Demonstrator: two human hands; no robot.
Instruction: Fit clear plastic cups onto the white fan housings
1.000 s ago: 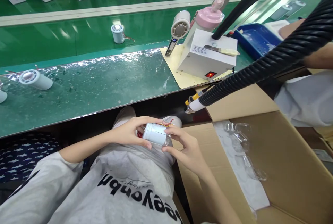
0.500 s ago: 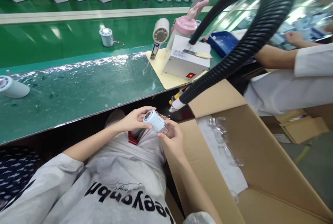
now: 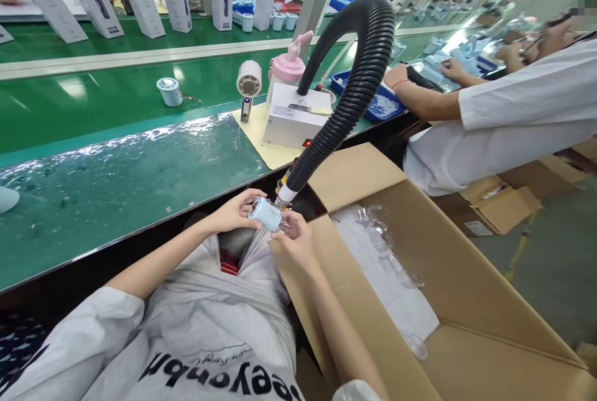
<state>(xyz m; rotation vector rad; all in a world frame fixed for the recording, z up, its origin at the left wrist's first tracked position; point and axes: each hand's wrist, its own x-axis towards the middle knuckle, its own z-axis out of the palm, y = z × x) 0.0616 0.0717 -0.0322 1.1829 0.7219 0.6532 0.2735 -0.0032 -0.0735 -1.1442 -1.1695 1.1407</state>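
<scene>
Over my lap, below the bench edge, both hands hold a small pale-blue cylindrical fan part (image 3: 265, 214). My left hand (image 3: 236, 209) wraps its left end with fingers curled over the top. My right hand (image 3: 293, 237) grips its right end, where a clear plastic piece sits. The nozzle tip (image 3: 285, 193) of a black corrugated hose (image 3: 354, 87) hangs just above the part, nearly touching it.
A large open cardboard box (image 3: 471, 301) with clear plastic pieces (image 3: 387, 258) lies right of my lap. On the green bench (image 3: 116, 171) stand a white machine (image 3: 296, 118), a small fan (image 3: 248, 81) and a pink-topped bottle (image 3: 286, 68). A co-worker in white (image 3: 504, 115) sits at right.
My view has swung right and up. The part in my hands has turned end-on and risen to the hose nozzle, which now sits directly over it.
</scene>
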